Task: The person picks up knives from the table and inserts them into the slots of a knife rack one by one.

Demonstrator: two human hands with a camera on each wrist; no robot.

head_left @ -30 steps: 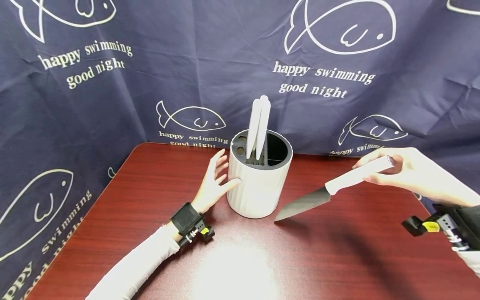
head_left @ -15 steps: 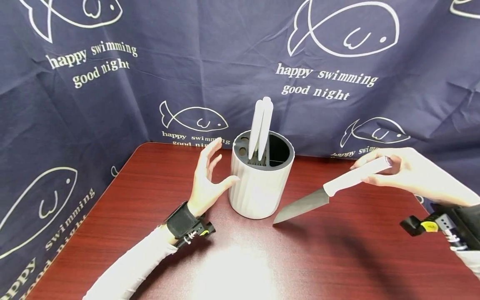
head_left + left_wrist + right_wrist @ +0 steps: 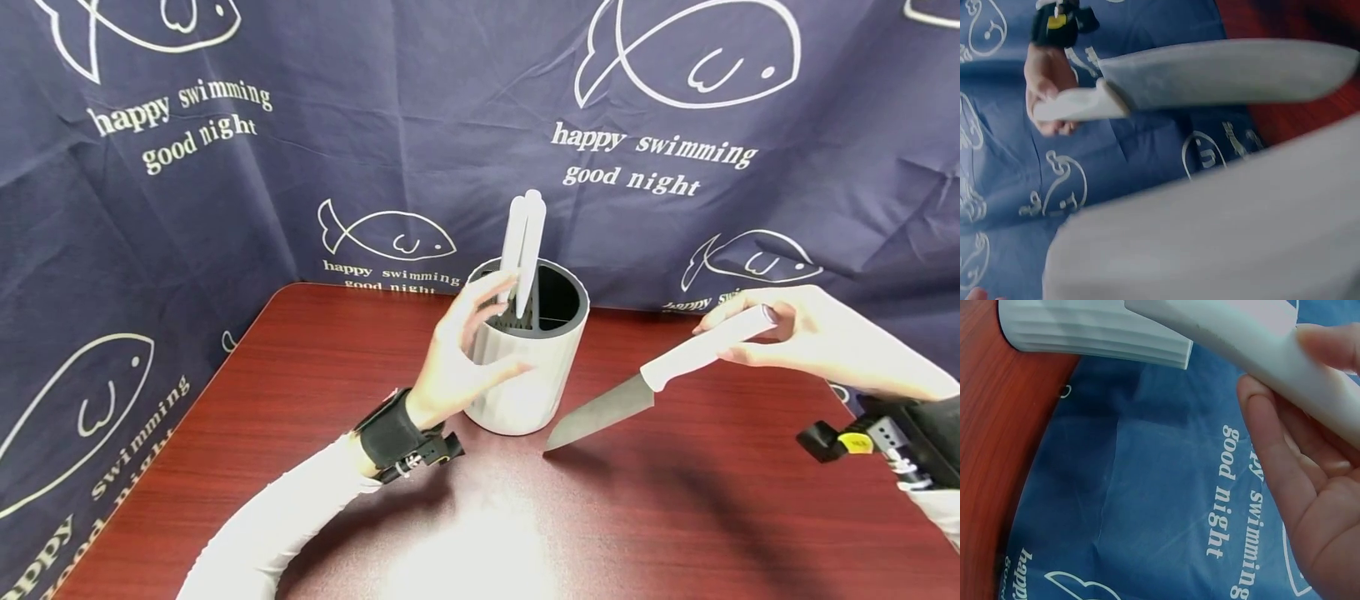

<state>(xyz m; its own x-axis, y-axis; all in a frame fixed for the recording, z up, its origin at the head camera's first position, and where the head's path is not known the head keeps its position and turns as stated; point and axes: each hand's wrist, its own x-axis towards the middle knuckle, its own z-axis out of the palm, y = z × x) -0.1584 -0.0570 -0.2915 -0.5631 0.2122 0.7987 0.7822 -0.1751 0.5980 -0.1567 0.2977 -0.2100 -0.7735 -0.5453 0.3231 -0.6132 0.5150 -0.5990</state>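
My right hand (image 3: 806,337) grips the white handle of a kitchen knife (image 3: 603,412), which slants down to the left. Its tip is close above the table or touching it; I cannot tell which. In the right wrist view, thumb and fingers pinch the knife's handle (image 3: 1260,350). A white ribbed knife holder (image 3: 517,383) with a dark slotted top stands upright left of the blade. Two white-handled utensils (image 3: 523,242) stick up from its slots. My left hand (image 3: 461,358), thumb and fingers spread, reaches in front of the holder's left side. Whether it touches is unclear.
The reddish-brown table (image 3: 315,358) carries a bright glare spot near its front. Behind it hangs a dark blue curtain (image 3: 480,125) with white fish and lettering. The holder has a wide open compartment (image 3: 557,296) on its right side.
My left hand first drew back slightly left from the holder, then moved right, across its front near the upright handles. The knife in my right hand has shifted only slightly left.
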